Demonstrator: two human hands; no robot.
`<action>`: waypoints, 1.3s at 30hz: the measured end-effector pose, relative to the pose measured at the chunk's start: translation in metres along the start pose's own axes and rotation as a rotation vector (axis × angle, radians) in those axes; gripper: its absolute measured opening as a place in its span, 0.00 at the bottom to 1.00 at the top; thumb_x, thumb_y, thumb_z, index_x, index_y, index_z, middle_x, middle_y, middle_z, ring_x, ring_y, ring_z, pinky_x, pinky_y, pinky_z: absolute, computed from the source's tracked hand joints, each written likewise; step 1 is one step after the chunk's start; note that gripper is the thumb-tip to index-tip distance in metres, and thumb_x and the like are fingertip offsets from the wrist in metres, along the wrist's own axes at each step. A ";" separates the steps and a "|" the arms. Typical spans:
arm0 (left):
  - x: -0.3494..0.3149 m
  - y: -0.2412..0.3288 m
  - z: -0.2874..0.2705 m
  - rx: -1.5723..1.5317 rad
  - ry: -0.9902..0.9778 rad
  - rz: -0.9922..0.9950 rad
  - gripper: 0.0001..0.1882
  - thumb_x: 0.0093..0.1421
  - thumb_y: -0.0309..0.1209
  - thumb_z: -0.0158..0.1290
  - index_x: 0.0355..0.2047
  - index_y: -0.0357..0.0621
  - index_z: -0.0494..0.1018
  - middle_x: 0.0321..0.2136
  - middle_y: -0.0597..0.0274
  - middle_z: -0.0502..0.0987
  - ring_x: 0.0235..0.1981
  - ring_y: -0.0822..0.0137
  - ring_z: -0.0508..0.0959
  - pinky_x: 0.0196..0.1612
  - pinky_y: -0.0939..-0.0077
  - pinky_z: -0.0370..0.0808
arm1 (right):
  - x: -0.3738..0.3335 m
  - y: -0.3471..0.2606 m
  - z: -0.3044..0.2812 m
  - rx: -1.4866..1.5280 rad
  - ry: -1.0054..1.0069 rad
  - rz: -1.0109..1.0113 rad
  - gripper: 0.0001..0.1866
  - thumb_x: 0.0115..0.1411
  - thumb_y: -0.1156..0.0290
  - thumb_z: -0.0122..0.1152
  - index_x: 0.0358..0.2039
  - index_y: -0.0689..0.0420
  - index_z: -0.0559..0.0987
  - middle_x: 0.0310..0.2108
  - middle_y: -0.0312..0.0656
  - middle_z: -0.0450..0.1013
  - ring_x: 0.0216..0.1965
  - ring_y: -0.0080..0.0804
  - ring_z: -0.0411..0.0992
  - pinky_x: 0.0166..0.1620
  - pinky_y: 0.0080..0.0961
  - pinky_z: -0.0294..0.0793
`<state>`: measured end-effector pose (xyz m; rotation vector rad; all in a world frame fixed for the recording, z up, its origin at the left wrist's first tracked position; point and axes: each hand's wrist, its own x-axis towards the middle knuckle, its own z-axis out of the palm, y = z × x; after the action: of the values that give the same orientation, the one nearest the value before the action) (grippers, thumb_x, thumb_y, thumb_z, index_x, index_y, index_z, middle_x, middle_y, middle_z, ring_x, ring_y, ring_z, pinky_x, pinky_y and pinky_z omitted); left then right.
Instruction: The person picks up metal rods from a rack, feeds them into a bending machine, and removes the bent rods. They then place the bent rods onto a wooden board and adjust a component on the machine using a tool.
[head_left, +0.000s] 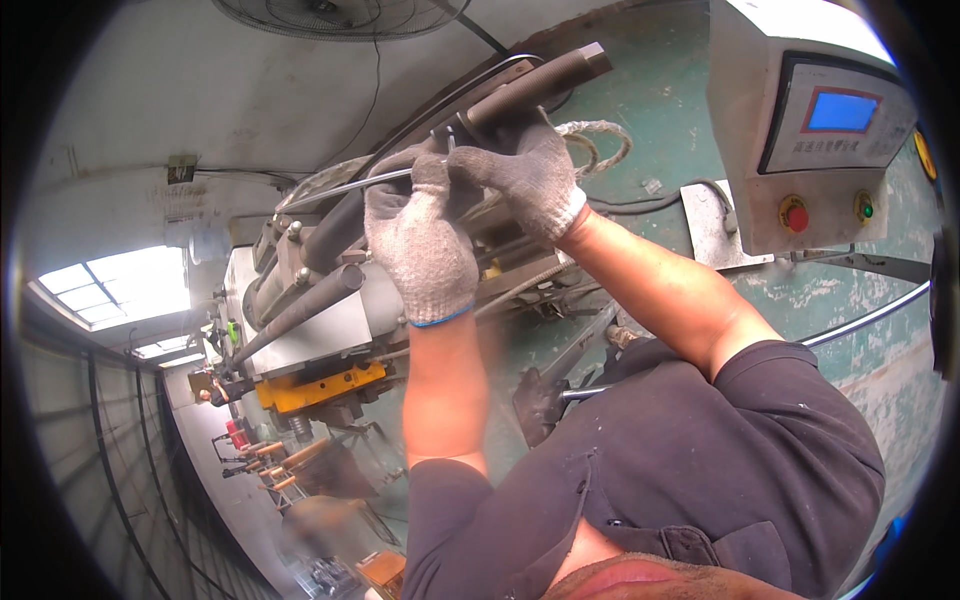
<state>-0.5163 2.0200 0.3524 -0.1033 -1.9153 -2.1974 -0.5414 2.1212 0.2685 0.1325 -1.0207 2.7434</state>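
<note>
My left hand (425,245), in a grey knit glove with a darker palm, is closed at the machine, its thumb raised. A thin, shiny metal rod (345,188) runs into that glove from the left; its inner end is hidden by the fingers. My right hand (530,185), gloved alike, is closed just beside it with the thumb pointing left. At this thumb's tip stands a small metal pin (451,140); whether the fingers grip it cannot be made out. Directly above both hands lies a thick dark metal bar (535,88) of the machine.
The machine body (310,300) extends left, with a round steel bar (300,315) and a yellow part (320,388). A control box (800,130) with a blue screen and red button stands right. Wrapped hoses (605,145) loop behind my right hand. Another person (220,393) is far left.
</note>
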 end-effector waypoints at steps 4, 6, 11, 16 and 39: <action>0.004 0.001 -0.001 0.018 0.001 -0.048 0.06 0.73 0.22 0.61 0.48 0.36 0.79 0.41 0.52 0.85 0.35 0.61 0.85 0.39 0.66 0.86 | 0.000 -0.008 -0.002 0.058 0.000 0.049 0.41 0.58 0.75 0.83 0.68 0.62 0.69 0.60 0.41 0.76 0.60 0.28 0.76 0.64 0.28 0.78; 0.003 0.004 0.001 -0.022 0.002 -0.095 0.06 0.73 0.23 0.61 0.48 0.36 0.79 0.40 0.52 0.85 0.32 0.61 0.85 0.35 0.67 0.85 | 0.003 -0.001 -0.006 0.065 -0.005 -0.002 0.40 0.59 0.74 0.83 0.67 0.62 0.70 0.60 0.41 0.77 0.60 0.27 0.76 0.63 0.28 0.78; -0.009 -0.005 0.015 0.024 0.128 -0.020 0.05 0.74 0.24 0.60 0.48 0.38 0.78 0.38 0.53 0.83 0.29 0.62 0.83 0.29 0.71 0.81 | 0.005 -0.005 -0.010 -0.105 0.003 0.030 0.35 0.58 0.73 0.83 0.63 0.61 0.74 0.56 0.40 0.79 0.58 0.27 0.78 0.61 0.28 0.80; 0.009 0.008 0.016 -0.012 0.089 -0.084 0.06 0.72 0.19 0.59 0.46 0.35 0.75 0.34 0.55 0.81 0.28 0.66 0.83 0.30 0.74 0.82 | 0.007 -0.005 -0.013 -0.061 0.044 0.085 0.33 0.56 0.74 0.85 0.60 0.61 0.78 0.51 0.39 0.82 0.53 0.26 0.80 0.59 0.27 0.82; -0.001 0.008 0.015 -0.038 0.147 -0.192 0.06 0.75 0.25 0.61 0.47 0.37 0.77 0.36 0.56 0.81 0.28 0.64 0.80 0.27 0.74 0.75 | 0.048 0.000 -0.041 -0.201 -0.286 -0.045 0.22 0.45 0.74 0.84 0.43 0.58 0.87 0.38 0.36 0.83 0.41 0.26 0.80 0.47 0.28 0.81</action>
<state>-0.5150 2.0336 0.3623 0.2395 -1.8725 -2.2898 -0.5889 2.1559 0.2450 0.5197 -1.3408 2.6114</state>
